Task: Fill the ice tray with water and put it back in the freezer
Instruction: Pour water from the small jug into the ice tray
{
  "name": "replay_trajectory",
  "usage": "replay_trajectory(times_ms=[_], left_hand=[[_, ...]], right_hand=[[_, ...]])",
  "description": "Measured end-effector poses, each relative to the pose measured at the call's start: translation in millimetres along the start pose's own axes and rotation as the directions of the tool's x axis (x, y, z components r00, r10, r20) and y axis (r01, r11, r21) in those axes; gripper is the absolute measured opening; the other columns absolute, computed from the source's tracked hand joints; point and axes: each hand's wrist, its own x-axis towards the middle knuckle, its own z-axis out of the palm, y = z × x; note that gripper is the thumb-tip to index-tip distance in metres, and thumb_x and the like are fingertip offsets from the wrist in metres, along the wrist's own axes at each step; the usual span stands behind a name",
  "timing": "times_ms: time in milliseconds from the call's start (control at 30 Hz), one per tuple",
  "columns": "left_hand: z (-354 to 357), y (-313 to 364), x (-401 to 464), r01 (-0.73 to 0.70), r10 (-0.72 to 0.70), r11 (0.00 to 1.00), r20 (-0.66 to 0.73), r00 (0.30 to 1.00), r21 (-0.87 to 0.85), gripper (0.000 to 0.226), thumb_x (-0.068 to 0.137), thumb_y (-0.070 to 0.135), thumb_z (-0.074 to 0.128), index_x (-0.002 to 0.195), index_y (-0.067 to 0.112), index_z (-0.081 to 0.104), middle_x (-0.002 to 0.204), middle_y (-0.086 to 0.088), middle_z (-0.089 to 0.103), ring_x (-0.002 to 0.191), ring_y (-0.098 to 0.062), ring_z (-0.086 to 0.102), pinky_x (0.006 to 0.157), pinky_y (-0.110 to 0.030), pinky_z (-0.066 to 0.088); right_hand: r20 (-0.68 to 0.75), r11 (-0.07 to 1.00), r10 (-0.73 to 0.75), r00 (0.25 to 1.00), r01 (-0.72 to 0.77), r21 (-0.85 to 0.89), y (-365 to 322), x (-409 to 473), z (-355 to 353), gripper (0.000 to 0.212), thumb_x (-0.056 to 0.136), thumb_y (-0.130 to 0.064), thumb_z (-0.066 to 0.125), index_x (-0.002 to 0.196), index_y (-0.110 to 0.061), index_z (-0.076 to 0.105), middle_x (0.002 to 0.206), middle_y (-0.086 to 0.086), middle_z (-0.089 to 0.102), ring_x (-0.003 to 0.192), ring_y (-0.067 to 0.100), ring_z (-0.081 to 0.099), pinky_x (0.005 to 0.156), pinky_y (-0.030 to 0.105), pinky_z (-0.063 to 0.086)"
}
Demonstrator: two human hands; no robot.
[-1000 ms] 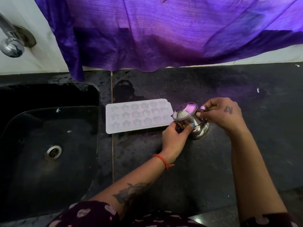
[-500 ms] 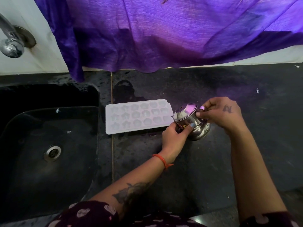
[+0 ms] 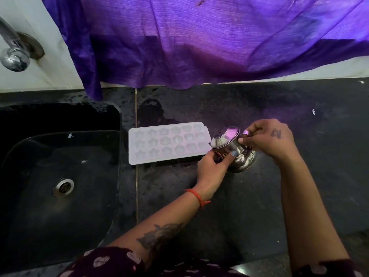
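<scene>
Scanning from the left: chrome tap (image 3: 14,54) on the white wall, above a black sink (image 3: 30,176) with its steel drain (image 3: 63,186). Purple cloth (image 3: 199,41) hangs over the back of the dark counter (image 3: 259,206). White ice tray (image 3: 167,143) lies flat on the counter just right of the sink, star- and flower-shaped cells up. Small steel pot (image 3: 232,148) is tilted with its mouth at the tray's right end. Left hand (image 3: 212,169) grips the pot's near side, thumb across it. Right hand (image 3: 267,139) pinches the pot from the far side.
</scene>
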Motion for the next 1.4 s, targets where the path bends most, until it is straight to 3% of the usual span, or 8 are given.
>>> replay_trajectory(times_ms=[333,533,700,800,967,1100,1400], left_hand=[[1,6,-3,-0.004,0.004,1.000,0.000,1.000,0.001,0.024,0.081,0.037,0.071,0.100,0.027,0.062,0.106,0.000,0.069,0.101,-0.016,0.065,0.091,-0.043,0.053],[2,7,-5,-0.034,0.036,0.998,-0.037,0.999,0.056,0.028,0.080,0.037,0.072,0.103,0.023,0.063,0.102,0.002,0.069,0.097,-0.016,0.065,0.088,-0.043,0.055],[3,16,-11,-0.119,0.138,0.976,-0.094,0.986,0.183,0.034,0.081,0.036,0.072,0.108,0.017,0.064,0.092,0.007,0.067,0.086,-0.008,0.061,0.079,-0.023,0.049],[1,21,-16,-0.154,0.178,0.965,-0.103,0.979,0.212,0.038,0.081,0.036,0.071,0.115,0.020,0.062,0.102,0.006,0.069,0.095,-0.007,0.061,0.083,-0.020,0.047],[-4,27,-17,-0.181,0.225,0.949,-0.152,0.962,0.258,0.045,0.079,0.038,0.072,0.120,0.024,0.059,0.107,0.010,0.066,0.100,-0.012,0.062,0.087,-0.026,0.048],[-12,31,-15,-0.187,0.247,0.940,-0.189,0.950,0.287,0.050,0.079,0.039,0.072,0.124,0.026,0.057,0.115,0.006,0.066,0.104,-0.015,0.061,0.091,-0.033,0.049],[-41,46,-5,-0.235,0.307,0.933,-0.264,0.914,0.271,0.051,0.075,0.033,0.077,0.122,0.026,0.059,0.102,0.009,0.068,0.094,-0.013,0.063,0.086,-0.035,0.053]], right_hand=[[-0.006,1.000,-0.005,1.000,0.005,0.007,-1,0,0,0.014,0.073,-0.022,0.080,0.073,-0.020,0.066,0.074,0.002,0.070,0.076,0.019,0.068,0.079,0.044,0.057],[-0.003,0.993,0.026,1.000,-0.026,0.119,7,-1,-1,0.016,0.070,-0.016,0.082,0.069,-0.020,0.066,0.074,0.004,0.071,0.079,0.022,0.069,0.080,0.046,0.057],[-0.009,0.968,0.079,0.997,-0.075,0.239,16,0,-1,0.019,0.065,-0.007,0.082,0.063,-0.017,0.066,0.071,0.007,0.071,0.082,0.030,0.070,0.080,0.056,0.056],[-0.010,0.951,0.090,0.996,-0.083,0.297,18,0,1,0.020,0.068,-0.003,0.080,0.064,-0.017,0.065,0.070,0.007,0.071,0.080,0.027,0.070,0.081,0.054,0.056],[-0.013,0.912,0.051,0.999,-0.042,0.407,15,0,5,0.023,0.068,0.005,0.077,0.064,-0.014,0.064,0.069,0.007,0.069,0.071,0.020,0.068,0.082,0.045,0.057],[-0.021,0.891,0.012,1.000,-0.001,0.454,10,2,10,0.024,0.068,0.005,0.077,0.062,-0.016,0.065,0.068,0.007,0.069,0.072,0.021,0.067,0.082,0.044,0.057],[-0.006,0.833,-0.060,0.998,0.054,0.550,-10,15,28,0.024,0.068,0.003,0.077,0.060,-0.017,0.065,0.065,0.008,0.068,0.071,0.022,0.064,0.082,0.045,0.055]])
